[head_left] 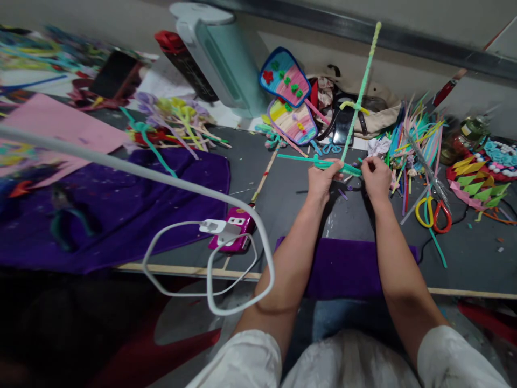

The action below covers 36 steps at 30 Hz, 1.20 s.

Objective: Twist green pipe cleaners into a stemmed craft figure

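Observation:
My left hand (323,180) and my right hand (375,177) are both closed on a bundle of teal pipe cleaners (347,168) held between them just above the grey work surface (283,194). A long mint-green pipe cleaner stem (361,91) rises from the bundle up toward the wall, with a small yellow twist tied around it partway up. A short teal piece sticks out to the left of my left hand.
A pile of loose colored pipe cleaners (416,137) and yellow-and-orange scissors (434,213) lie right of my hands. Purple cloth (121,210), a pink power strip (234,229) with white cable, a pale green appliance (220,54) and striped craft pieces (288,99) lie left and behind.

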Motion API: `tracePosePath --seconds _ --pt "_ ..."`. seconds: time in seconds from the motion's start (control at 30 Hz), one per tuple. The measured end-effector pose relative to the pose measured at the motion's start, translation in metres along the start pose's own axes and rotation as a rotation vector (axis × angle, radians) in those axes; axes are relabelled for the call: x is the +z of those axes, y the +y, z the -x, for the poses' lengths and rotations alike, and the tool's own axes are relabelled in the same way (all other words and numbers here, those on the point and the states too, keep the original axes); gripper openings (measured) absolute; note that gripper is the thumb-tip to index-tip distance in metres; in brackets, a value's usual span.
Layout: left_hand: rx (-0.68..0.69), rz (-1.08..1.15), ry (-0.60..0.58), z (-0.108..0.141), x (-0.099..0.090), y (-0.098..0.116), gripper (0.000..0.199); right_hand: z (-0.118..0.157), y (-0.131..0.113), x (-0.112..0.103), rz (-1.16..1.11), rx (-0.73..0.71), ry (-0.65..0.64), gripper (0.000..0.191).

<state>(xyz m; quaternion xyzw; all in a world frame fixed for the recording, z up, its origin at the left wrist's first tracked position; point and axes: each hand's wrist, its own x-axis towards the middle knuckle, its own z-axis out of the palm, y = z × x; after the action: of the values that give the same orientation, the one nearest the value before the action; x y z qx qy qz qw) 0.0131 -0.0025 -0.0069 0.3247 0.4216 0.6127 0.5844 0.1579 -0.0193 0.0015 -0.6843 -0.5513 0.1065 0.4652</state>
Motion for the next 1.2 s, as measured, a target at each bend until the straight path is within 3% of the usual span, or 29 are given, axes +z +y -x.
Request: tracePosePath --seconds 0.23,0.4,0.5,0.6,0.8,0.97,1.2 --pt "-0.134 0.105 -0.012 -0.003 -0.004 0.004 0.022 -0.006 0.003 0.002 -0.748 0.309 -0.248 0.035" --pt "-0.190 0.131 -0.022 -0.003 -0.004 0.005 0.020 -0.006 -0.001 0.002 -0.936 0.468 -0.344 0.029" --pt "-0.194 0.132 -0.021 -0.003 -0.004 0.004 0.021 -0.006 0.000 0.006 -0.966 0.503 -0.320 0.020" --pt "-0.155 0.126 -0.001 -0.002 -0.003 0.004 0.024 -0.005 0.002 0.012 -0.868 0.442 -0.244 0.018" --pt "-0.049 0.071 0.023 -0.001 -0.002 0.002 0.027 0.002 -0.005 0.009 -0.375 0.063 -0.066 0.028" --pt "0.009 0.034 0.023 0.000 0.000 0.000 0.024 0.009 -0.013 -0.002 0.033 -0.170 -0.070 0.031" --pt "0.010 0.003 0.018 0.001 0.000 0.000 0.021 0.007 -0.012 -0.004 0.155 -0.223 -0.099 0.020"
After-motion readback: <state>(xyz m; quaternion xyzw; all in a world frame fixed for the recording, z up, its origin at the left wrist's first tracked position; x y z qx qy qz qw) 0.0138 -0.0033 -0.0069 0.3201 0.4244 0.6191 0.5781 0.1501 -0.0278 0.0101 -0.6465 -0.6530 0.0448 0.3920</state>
